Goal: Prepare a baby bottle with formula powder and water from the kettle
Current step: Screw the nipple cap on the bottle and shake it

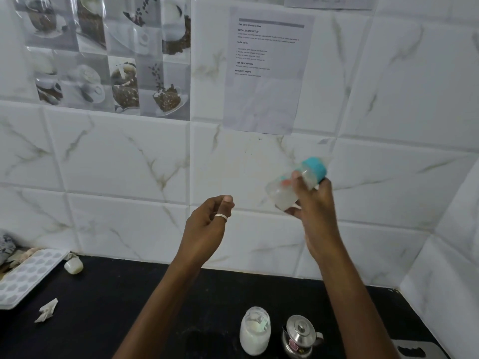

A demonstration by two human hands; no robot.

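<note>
Black counter [116, 320] bears kettle [300, 335] below white-tiled wall [129, 164].

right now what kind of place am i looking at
Most likely a home kitchen: a black counter against white marble-look wall tiles, with a steel kettle and a jar of white powder standing on it. The right hand holds a baby bottle above it.

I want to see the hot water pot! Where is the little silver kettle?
In the head view, the kettle stands on the black counter at the bottom right, close beside the jar of white powder, which is on its left.
</note>
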